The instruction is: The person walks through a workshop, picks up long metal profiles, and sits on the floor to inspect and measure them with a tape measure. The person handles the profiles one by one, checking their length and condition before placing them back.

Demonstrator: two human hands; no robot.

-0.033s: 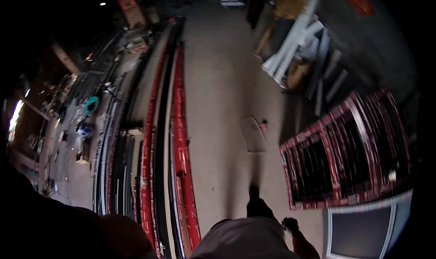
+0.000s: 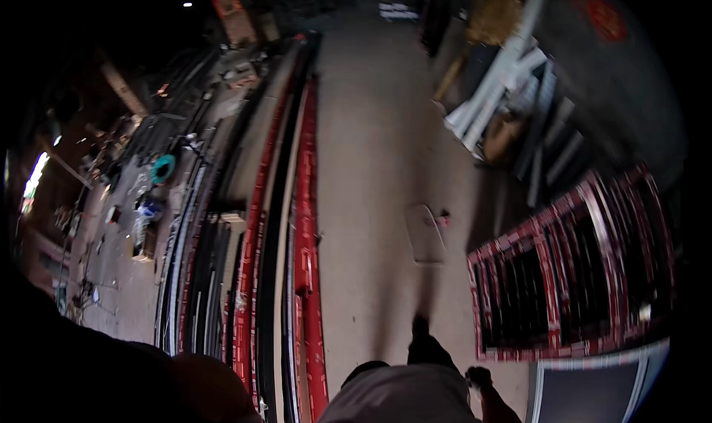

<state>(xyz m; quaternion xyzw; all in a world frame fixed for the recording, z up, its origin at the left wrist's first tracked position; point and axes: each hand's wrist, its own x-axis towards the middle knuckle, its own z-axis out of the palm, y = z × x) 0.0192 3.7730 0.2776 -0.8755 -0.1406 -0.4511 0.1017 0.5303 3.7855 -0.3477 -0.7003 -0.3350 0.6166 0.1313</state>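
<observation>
My right hand hangs low beside my right leg. Its fingers look curled, and something small and pale shows beneath them, too dark to name. It is nearest to a stack of dark red frames on the floor to the right. My left hand does not show; a dark, rounded part of my left arm fills the lower left. A dark shoe points forward on the floor, below my grey clothing.
Long red profiles lie in rows along the left of a concrete walkway. A thin rectangular loop lies ahead. White and dark lengths lean at the right. A pale-edged panel is at lower right; a teal ring lies left.
The view has swung slightly, so most things sit a little farther right and lower. The floor loop is nearer. My right hand keeps much the same pose.
</observation>
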